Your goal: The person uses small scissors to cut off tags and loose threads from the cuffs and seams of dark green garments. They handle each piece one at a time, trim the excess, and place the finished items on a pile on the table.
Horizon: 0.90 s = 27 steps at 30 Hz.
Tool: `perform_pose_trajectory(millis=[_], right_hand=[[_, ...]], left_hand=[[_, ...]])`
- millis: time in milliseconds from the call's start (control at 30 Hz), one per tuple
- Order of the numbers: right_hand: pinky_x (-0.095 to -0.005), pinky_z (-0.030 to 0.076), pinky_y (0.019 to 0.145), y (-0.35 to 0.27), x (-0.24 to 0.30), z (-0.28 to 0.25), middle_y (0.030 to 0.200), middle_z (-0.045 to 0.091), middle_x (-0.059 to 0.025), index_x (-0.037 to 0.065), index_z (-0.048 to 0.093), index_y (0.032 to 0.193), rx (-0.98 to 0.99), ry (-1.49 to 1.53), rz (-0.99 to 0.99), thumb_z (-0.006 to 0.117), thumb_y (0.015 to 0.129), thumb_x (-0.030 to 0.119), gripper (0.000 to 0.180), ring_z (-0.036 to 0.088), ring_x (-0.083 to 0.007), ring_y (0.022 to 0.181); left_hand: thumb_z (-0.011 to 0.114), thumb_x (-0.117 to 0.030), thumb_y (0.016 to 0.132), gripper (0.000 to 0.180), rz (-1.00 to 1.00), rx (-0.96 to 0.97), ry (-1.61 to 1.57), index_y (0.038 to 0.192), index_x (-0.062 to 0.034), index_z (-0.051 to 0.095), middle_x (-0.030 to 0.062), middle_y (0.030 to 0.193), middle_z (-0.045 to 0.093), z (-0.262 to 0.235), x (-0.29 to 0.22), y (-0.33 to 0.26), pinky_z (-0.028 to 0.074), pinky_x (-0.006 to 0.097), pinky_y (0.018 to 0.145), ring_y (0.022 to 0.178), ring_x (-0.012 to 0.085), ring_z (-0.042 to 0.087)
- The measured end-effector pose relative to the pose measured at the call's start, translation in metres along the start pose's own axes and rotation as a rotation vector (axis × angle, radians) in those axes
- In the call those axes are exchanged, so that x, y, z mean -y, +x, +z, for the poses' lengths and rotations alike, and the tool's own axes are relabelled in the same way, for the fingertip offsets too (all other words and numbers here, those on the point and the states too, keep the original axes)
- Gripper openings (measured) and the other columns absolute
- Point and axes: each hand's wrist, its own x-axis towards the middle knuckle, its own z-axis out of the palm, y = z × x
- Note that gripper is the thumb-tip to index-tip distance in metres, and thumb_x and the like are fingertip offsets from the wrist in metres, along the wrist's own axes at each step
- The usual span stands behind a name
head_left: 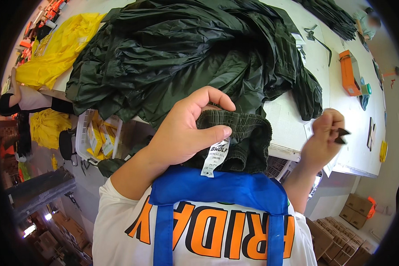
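left hand point(181, 133) is clamped on the gathered elastic waistband point(239, 135) of a dark green garment, thumb on top and forefinger curled over the edge, with the white sewn-in label point(215, 158) hanging free just below the thumb. the waistband sits close to the person's chest, at the near edge of the white table point(354, 111), above the blue apron top point(217, 186). right hand point(323, 139) is closed around a small dark tool point(341, 135) (likely thread snips, too small to confirm), held apart from the fabric.

judgement: the work in hand appears to be checking or trimming at the label. to do it well, keep the pinch firm so the elastic lies flat, hold the label taut and clear of the thumb, and bring the tool tip in only beside the stitching, away from the fingers.

the pile of dark green garments point(186, 48) fills the table behind; an orange box point(350, 73) lies well apart to the right, yellow material point(62, 44) to the left.
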Motion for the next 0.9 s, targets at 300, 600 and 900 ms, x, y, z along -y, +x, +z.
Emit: perform_pose_trajectory(millis=[300, 600, 900], right_hand=[[-0.0243, 0.039, 0.049, -0.013, 0.038, 0.029, 0.093, 0.055, -0.0075, 0.007, 0.067, 0.087, 0.716, -0.148, -0.339, 0.07, 0.067, 0.001, 0.021, 0.051, -0.0132, 0.061], [-0.0175, 0.03, 0.051, 0.003, 0.03, 0.012, 0.09, 0.061, -0.0002, 0.003, 0.062, 0.094, 0.755, 0.042, 0.154, 0.071, 0.07, 0.009, 0.027, 0.035, -0.0031, 0.055], [-0.0217, 0.041, 0.054, -0.017, 0.047, 0.034, 0.07, 0.057, -0.0053, 0.004, 0.064, 0.086, 0.899, 0.142, -0.215, 0.07, 0.067, -0.001, 0.021, 0.054, -0.0121, 0.064]], left_hand=[[0.065, -0.002, 0.073, 0.034, -0.069, 0.077, 0.019, 0.104, -0.0033, 0.049, 0.0007, 0.091, 0.057, 0.004, 0.003, 0.007, 0.044, 0.02, 0.074, 0.082, 0.0054, 0.054], [0.068, 0.007, 0.061, 0.025, 0.491, 0.03, 0.641, 0.079, -0.0058, 0.057, 0.0046, 0.081, 0.057, 0.005, 0.008, 0.005, 0.046, 0.026, 0.068, 0.075, 0.0165, 0.058], [0.067, 0.012, 0.052, 0.032, 1.027, 0.001, 0.786, 0.075, -0.0066, 0.053, 0.0063, 0.077, 0.051, 0.002, 0.019, 0.007, 0.047, 0.033, 0.059, 0.073, 0.0284, 0.058]])
